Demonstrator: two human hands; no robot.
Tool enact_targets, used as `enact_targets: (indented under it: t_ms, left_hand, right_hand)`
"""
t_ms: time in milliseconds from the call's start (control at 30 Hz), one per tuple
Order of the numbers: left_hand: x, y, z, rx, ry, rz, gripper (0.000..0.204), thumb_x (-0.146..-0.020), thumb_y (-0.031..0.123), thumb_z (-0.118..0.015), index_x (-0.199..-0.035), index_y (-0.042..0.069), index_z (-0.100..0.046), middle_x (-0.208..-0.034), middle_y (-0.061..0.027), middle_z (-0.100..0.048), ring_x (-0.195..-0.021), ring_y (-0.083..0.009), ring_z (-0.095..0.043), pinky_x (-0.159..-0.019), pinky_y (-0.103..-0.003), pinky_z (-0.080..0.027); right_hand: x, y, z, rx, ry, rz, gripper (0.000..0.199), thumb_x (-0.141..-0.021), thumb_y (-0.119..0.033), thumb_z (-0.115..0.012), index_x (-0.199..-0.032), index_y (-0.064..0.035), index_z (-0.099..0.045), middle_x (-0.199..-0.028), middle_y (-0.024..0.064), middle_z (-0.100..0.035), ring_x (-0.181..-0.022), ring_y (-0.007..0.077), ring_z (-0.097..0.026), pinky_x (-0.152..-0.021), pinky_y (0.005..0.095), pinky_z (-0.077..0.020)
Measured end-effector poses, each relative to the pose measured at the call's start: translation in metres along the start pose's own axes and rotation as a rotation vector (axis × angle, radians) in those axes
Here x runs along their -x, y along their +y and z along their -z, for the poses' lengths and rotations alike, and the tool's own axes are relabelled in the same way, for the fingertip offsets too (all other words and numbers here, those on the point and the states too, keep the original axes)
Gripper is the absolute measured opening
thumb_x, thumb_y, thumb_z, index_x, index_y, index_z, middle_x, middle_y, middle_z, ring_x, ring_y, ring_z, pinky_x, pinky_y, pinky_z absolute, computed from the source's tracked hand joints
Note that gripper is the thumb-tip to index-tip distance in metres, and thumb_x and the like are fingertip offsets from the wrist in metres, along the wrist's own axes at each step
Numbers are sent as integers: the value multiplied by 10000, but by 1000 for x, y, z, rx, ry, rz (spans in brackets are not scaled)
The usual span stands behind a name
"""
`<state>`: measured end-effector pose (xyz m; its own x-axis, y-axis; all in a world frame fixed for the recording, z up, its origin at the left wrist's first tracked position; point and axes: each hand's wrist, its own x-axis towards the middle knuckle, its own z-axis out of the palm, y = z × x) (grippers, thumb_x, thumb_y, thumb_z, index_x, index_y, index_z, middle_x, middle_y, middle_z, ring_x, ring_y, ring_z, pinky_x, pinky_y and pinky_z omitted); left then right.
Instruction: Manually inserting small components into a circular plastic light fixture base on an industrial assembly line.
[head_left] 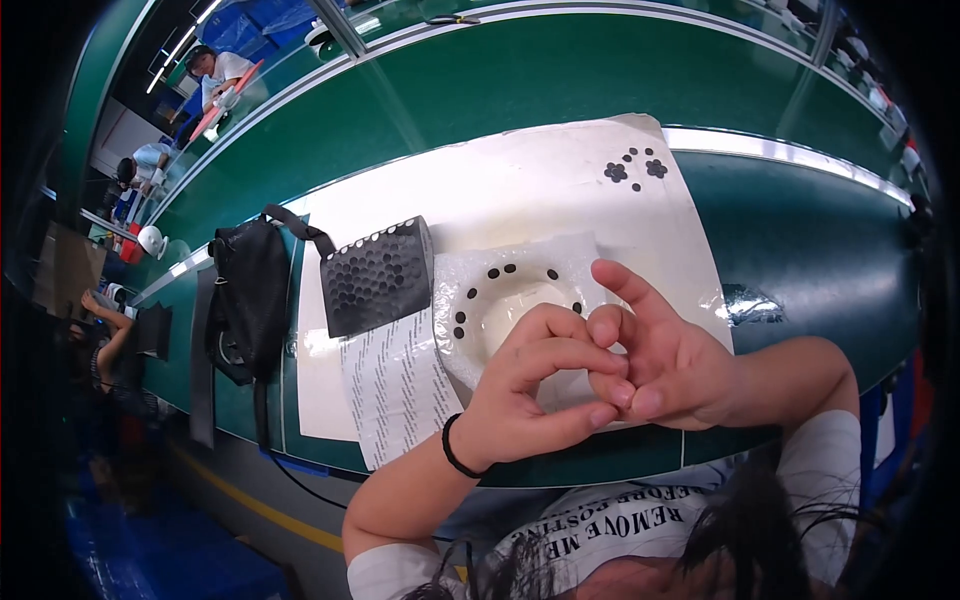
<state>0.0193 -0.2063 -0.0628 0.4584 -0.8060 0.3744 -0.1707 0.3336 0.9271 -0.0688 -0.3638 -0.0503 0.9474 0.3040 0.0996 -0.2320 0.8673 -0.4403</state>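
My left hand (525, 395), with a black band on its wrist, and my right hand (665, 365) meet fingertip to fingertip just above a white round dish (490, 310). Small black round pieces (478, 292) sit along the dish's rim. The dish lies on a crinkled clear plastic sheet (455, 268). My left fingers are curled, and the thumb presses against my right fingertips. My right index finger points up and to the left. Whether anything small is pinched between the fingers is hidden.
A black tray with honeycomb holes (378, 275) stands left of the dish, with a printed paper sheet (395, 385) below it. A black bag (245, 295) lies further left. A few black pieces (632, 167) rest on the white mat (520, 185) on the green table (820, 260). Other people sit far left.
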Motion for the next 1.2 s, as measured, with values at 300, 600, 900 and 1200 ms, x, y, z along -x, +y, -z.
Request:
enact_targets:
  t_ms: [300,600,900,1200]
  left_hand:
    - [-1,1,-6,26,7,2,286,-705,35,-642,-985,78,-598,-894,4,-561,-978,-149,-405,-881,-280,-321]
    - [7,-6,-18,165,65,32,243,-760,47,-604,-1001,76,-582,-1015,-55,-395,-1004,-136,-398,-875,-283,-350]
    - [8,-5,-22,39,76,-8,234,-799,67,-555,-1033,80,-557,-1046,-81,-387,-1016,-189,-385,-903,-306,-314]
    - [8,-7,-23,2,80,-42,219,-826,82,-534,-1045,79,-542,-1035,-84,-399,-1018,-198,-376,-903,-308,-310]
  right_hand:
    - [-2,-1,9,55,-64,-5,836,-725,141,-533,-1368,-208,-127,-1109,22,-403,-793,149,-455,-683,243,-401]
    - [-3,-2,6,29,-42,-11,829,-730,145,-514,-1371,-209,-125,-1116,16,-403,-819,141,-447,-753,273,-396]
    - [-3,0,10,-23,-67,-1,811,-741,158,-484,-1370,-199,-116,-1131,26,-385,-950,154,-459,-844,287,-405]
    - [-2,-2,7,-14,-16,-18,808,-744,153,-479,-1369,-198,-108,-1135,31,-378,-966,143,-456,-849,286,-415]
